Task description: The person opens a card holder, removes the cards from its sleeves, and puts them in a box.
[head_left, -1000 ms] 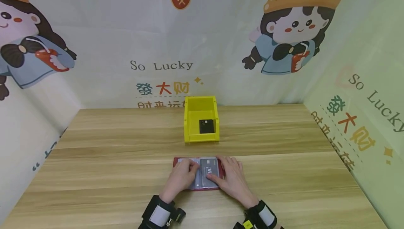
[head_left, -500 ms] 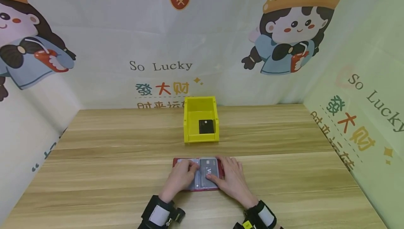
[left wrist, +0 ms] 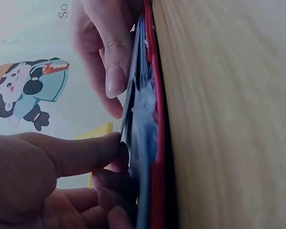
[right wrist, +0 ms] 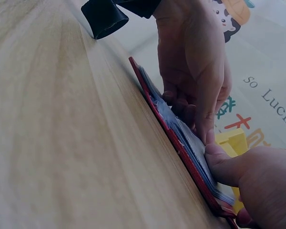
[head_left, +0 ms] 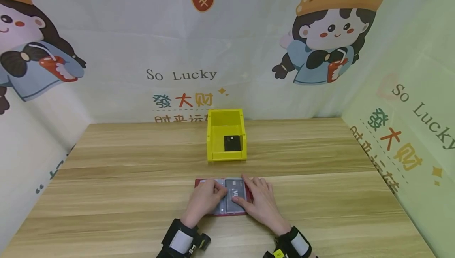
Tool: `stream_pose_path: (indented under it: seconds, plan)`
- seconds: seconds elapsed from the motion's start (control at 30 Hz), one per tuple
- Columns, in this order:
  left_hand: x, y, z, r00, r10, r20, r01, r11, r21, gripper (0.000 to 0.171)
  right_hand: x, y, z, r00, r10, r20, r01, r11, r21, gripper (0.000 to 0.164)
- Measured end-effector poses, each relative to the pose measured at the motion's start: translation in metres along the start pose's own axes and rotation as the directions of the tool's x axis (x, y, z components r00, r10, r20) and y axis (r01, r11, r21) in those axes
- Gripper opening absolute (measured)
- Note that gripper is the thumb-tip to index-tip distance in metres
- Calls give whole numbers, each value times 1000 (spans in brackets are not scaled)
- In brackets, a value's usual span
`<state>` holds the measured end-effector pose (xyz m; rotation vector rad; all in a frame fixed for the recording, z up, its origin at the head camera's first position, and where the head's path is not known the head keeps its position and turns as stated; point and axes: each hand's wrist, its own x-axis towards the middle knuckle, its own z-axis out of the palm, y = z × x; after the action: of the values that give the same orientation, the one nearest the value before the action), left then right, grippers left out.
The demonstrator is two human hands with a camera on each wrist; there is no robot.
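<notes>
Clearly, the person's left hand [head_left: 203, 196] is pinching, thumb and fingertips close together, at the left edge of a flat grey card with white lettering [head_left: 236, 187]; whether a clear sleeve is being held too, we are not able to tell. The card is lying on the right side of an open, red-covered card holder with clear plastic pages [head_left: 221, 209], which is resting on the near middle of a wood-grained tabletop [head_left: 124, 194]. We are seeing the right hand [head_left: 261, 198] spreading wide, its thumb resting on the card and its outstretched fingers lying along the holder's right edge. Farther off, well apart from both hands, a bright yellow plastic bin [head_left: 226, 156] is standing, and a small black card [head_left: 232, 143] is lying in its right part.
</notes>
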<state>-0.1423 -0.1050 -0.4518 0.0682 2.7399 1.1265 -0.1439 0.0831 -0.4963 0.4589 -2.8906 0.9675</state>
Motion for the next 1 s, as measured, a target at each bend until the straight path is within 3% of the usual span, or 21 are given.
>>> stream_pose_path:
  seconds: [0.53, 1.0]
  plan:
    - [2, -4, -4, 1000, -4, 28, 5, 998, -65, 18, 0, 0, -1, 1000, -1, 28, 1, 1000, 2, 68]
    - [5, -10, 0, 999, 30, -30, -32, 998, -49, 24, 0, 0, -2, 999, -7, 31, 7, 1000, 0, 67]
